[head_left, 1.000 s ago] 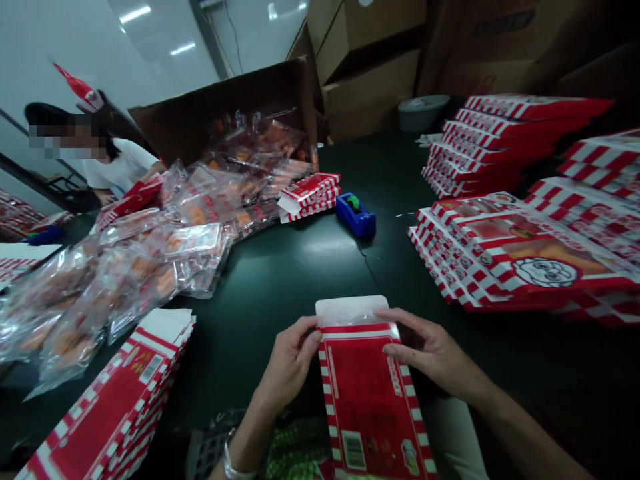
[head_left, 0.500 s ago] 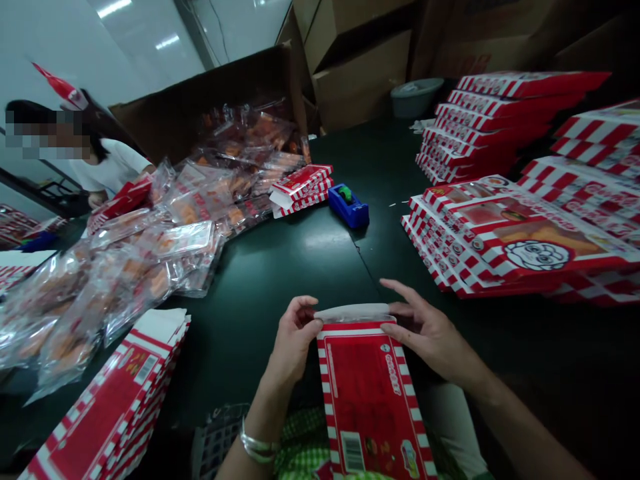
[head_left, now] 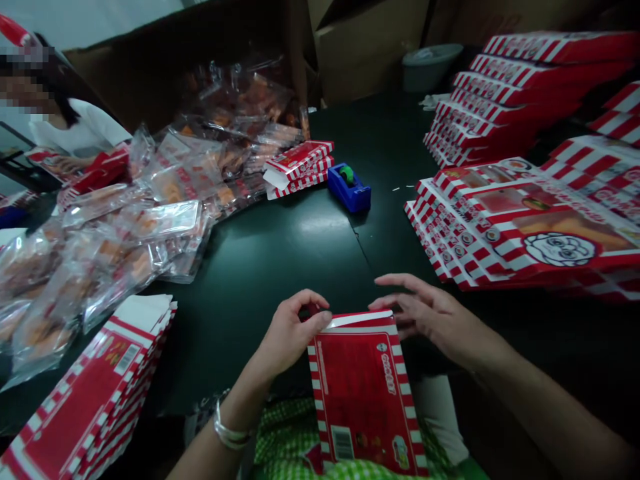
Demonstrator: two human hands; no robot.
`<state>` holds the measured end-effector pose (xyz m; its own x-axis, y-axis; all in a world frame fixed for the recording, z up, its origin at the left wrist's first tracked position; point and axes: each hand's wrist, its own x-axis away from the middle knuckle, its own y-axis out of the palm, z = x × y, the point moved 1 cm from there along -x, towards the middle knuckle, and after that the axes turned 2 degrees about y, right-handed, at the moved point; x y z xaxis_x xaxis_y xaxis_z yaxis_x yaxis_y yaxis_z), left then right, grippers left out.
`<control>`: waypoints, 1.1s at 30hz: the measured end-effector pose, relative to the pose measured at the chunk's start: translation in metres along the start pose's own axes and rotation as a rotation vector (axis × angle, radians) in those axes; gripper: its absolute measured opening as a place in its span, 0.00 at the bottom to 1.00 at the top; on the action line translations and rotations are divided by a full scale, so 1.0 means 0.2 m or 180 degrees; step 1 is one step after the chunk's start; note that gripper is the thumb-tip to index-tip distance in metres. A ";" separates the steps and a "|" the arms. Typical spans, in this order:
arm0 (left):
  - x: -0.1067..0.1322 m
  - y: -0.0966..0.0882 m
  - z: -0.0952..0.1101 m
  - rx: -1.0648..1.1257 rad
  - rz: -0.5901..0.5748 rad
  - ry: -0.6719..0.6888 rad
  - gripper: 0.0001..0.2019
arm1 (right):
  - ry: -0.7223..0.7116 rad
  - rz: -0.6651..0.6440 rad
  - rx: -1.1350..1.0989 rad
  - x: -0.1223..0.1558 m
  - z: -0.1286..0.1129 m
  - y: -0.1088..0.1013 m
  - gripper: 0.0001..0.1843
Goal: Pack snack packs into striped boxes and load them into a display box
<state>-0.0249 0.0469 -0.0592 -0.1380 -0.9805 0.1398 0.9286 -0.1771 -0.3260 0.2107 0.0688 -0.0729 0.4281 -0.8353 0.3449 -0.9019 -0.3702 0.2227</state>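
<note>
The left hand (head_left: 293, 331) curls closed on the far edge of a flat red-and-white carton (head_left: 363, 397) at the near edge of the dark table (head_left: 280, 260) (its white flap (head_left: 360, 319) shows); the open right hand (head_left: 440, 320) hovers just beside. Stacked cartons (head_left: 500, 227) lie right, plastic food packs (head_left: 135, 223) left.

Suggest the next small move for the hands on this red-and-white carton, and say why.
Probably the right hand should come down on the right end of the white flap and press it flat against the red-and-white carton. The left hand is at the flap's left end, while the right hand's fingers hover beside the other end, and the flap does not look pressed down yet.
</note>
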 end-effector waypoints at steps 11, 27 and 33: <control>-0.04 0.00 0.01 -0.0009 -0.0772 -0.0155 0.09 | -0.0118 0.0268 0.0913 0.00 0.02 0.02 0.15; -0.04 -0.02 0.02 0.0736 -0.0582 -0.0301 0.16 | 0.0483 -0.0134 -0.1272 0.01 0.09 0.03 0.18; -0.05 0.03 -0.03 0.1726 -0.0284 -0.0814 0.19 | 0.0194 0.0206 -0.0797 0.02 0.06 0.07 0.22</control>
<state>-0.0207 0.0545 -0.0670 -0.1987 -0.9005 0.3868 0.9697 -0.1233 0.2109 0.2001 0.0555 -0.0789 0.3794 -0.8252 0.4184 -0.8882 -0.1982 0.4145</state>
